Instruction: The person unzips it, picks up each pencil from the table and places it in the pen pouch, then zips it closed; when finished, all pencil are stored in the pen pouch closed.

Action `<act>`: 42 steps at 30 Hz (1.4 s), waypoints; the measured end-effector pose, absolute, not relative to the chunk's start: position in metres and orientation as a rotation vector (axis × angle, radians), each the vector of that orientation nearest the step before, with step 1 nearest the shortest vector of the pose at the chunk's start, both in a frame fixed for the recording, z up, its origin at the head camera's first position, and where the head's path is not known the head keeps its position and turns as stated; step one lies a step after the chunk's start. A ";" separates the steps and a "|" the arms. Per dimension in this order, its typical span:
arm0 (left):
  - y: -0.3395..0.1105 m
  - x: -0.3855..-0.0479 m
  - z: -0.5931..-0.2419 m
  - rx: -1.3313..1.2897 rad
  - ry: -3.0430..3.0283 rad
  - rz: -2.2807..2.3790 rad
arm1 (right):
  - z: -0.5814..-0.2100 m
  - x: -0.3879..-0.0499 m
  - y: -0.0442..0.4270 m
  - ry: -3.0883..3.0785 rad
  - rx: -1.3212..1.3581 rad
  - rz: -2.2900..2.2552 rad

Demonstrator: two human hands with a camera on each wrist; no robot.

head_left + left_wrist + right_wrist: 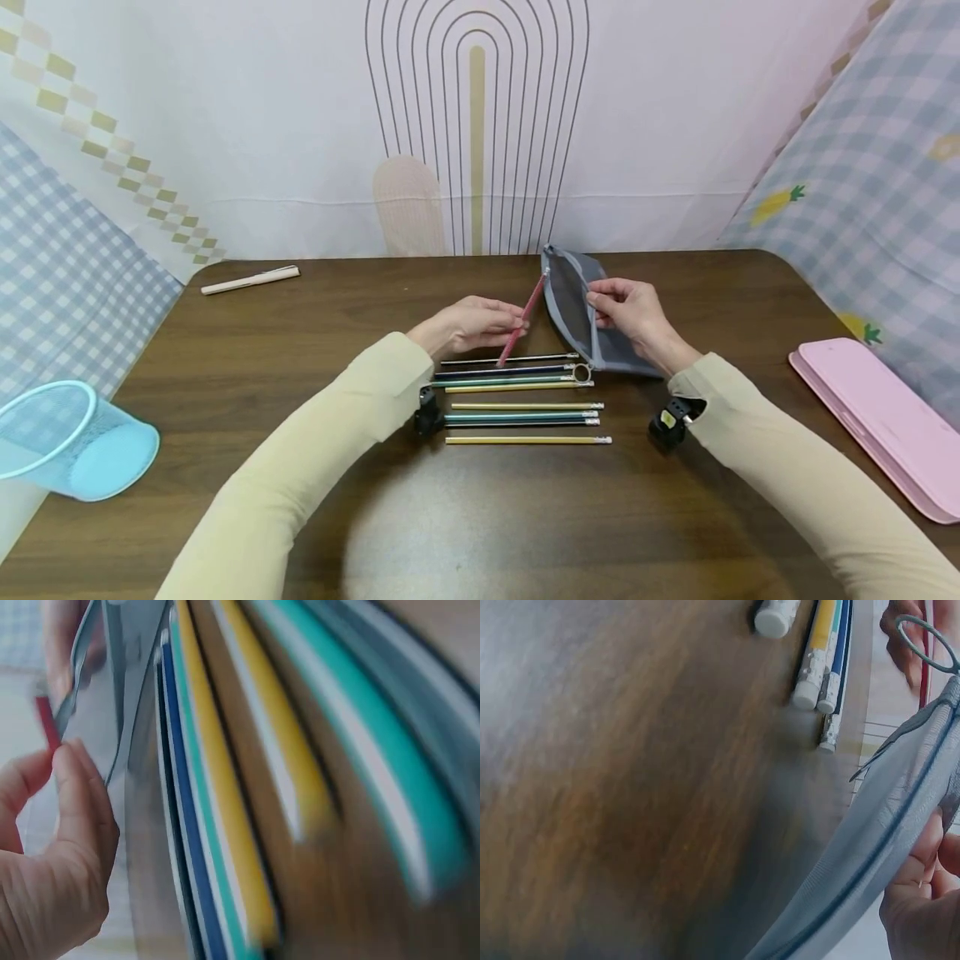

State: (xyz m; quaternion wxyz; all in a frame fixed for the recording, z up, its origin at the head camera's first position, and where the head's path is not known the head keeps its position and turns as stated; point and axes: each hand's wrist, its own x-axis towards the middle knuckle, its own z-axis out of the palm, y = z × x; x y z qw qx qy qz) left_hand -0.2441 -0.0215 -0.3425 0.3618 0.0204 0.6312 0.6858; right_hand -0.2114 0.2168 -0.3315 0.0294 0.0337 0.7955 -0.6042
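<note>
Centrally in the head view, the left hand [474, 323] reaches in from the lower left of the frame, its cream-sleeved forearm slanting up and its fingers pointing right. Thumb and fingers pinch a red pencil [521, 323] partway along its length. The pencil stands tilted, its eraser end up and to the right, at the left rim of a grey zippered pouch [626, 352]; whether that end is inside the mouth, I cannot tell. The right hand [633, 317] comes from the lower right, forearm angled up and left, and pinches the right edge of the pouch's mouth between thumb and fingers, so the mouth gapes toward the left hand. The pouch lies between the two hands and under the right one, near the table's back edge, with a zip ring [582, 373] at its near corner.

Just below the left hand, at the middle of the frame, lies a row of pencils [522, 407], roughly parallel, in yellow, green, teal and dark colours, erasers to the right. A pale pen [250, 281] lies at upper left, a blue mesh cup [116, 458] at lower left, and a pink case [877, 417] at the right edge, all on the brown table [480, 525].
</note>
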 end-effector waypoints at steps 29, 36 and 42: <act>0.048 -0.229 -0.341 -0.084 1.600 2.054 | -0.329 -0.208 0.208 2.483 0.049 -1.819; -0.002 -0.236 -0.340 0.133 1.771 1.823 | -0.327 -0.211 0.212 2.518 0.077 -1.818; -0.050 -0.242 -0.349 0.315 1.996 1.432 | -0.327 -0.210 0.217 2.515 0.087 -1.817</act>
